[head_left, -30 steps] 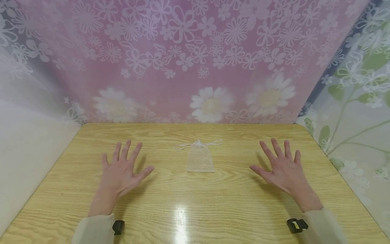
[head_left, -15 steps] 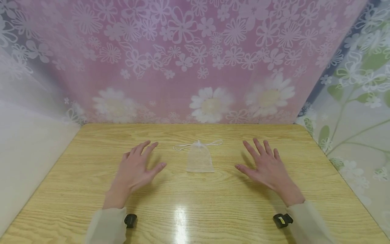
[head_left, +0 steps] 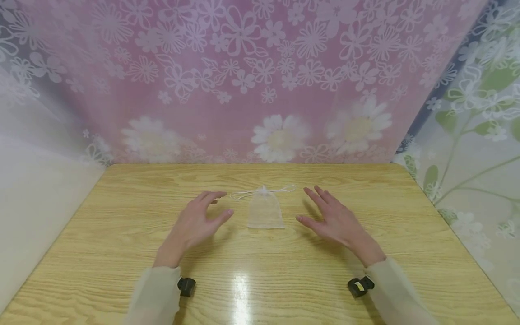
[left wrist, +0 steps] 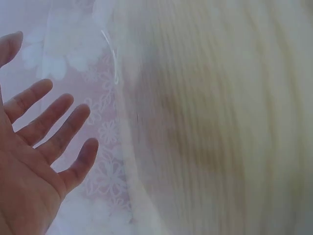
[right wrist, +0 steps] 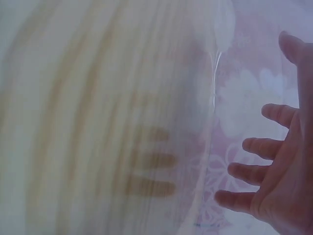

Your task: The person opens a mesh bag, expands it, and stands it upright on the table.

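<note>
A small sheer white drawstring pouch [head_left: 265, 210] lies flat on the wooden table in the head view, its gathered neck toward the far edge. White cords [head_left: 283, 189] spread from the neck to both sides. My left hand [head_left: 194, 224] hovers just left of the pouch, thumb and fingers apart, fingertips near the left cord loops. On the other side my right hand [head_left: 338, 222] has its fingers extended toward the pouch. Neither hand holds anything. Both wrist views show the spread fingers of the left hand [left wrist: 44, 142] and the right hand [right wrist: 274, 161] with nothing between them.
The wood-grain table [head_left: 260, 271] reaches back to a pink flowered curtain [head_left: 227, 113]. A pale curtain hangs along the left side and a leaf-patterned curtain [head_left: 479, 135] along the right. Small black devices [head_left: 187, 286] sit at both wrists.
Both hands have moved inward from the sides toward the pouch. The left fingers went from widely spread to more bent, and the right fingers drew closer together. The pouch stayed in place.
</note>
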Demonstrator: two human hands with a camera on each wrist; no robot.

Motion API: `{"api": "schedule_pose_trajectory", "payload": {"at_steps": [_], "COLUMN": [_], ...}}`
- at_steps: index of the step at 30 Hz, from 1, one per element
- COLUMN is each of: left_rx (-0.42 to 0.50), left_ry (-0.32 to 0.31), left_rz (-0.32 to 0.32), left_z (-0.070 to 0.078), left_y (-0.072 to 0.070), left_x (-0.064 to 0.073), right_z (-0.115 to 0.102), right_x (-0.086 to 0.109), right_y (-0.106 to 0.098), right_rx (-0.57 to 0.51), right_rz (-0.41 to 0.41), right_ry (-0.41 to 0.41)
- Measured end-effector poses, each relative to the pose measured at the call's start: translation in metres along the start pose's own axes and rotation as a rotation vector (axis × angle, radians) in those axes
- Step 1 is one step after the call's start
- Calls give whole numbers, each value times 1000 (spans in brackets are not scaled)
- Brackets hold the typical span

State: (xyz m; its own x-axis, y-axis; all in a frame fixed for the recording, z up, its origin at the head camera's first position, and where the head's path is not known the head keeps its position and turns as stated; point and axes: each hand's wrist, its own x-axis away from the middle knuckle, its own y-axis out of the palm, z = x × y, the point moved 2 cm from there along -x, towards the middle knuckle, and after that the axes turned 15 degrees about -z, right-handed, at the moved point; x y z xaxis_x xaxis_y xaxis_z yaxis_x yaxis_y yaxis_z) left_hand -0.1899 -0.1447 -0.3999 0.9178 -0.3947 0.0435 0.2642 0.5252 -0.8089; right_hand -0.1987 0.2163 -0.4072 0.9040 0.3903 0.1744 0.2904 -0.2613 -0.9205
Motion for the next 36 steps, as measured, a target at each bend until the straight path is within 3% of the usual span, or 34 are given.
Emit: {"api": "schedule_pose_trajectory", "payload": {"at_steps": [7, 12, 26, 36], "left_rx": [265, 360, 326, 322], "left_ry": [47, 42, -24, -79], "left_rz": [-45, -72, -126, -151], "left_z": [1, 6, 12, 18], "left_y": [6, 11, 23, 29], "left_x": [-15, -23, -55, -79], "right_z": [-11, -18, -33, -39], "right_x": [-13, -22, -49, -73], "right_y": [3, 3, 7, 12], "right_rx": [-109, -151, -304, -397], "right_rz": [-22, -17, -14, 14], "right_ry": [-60, -103, -178, -69]}}
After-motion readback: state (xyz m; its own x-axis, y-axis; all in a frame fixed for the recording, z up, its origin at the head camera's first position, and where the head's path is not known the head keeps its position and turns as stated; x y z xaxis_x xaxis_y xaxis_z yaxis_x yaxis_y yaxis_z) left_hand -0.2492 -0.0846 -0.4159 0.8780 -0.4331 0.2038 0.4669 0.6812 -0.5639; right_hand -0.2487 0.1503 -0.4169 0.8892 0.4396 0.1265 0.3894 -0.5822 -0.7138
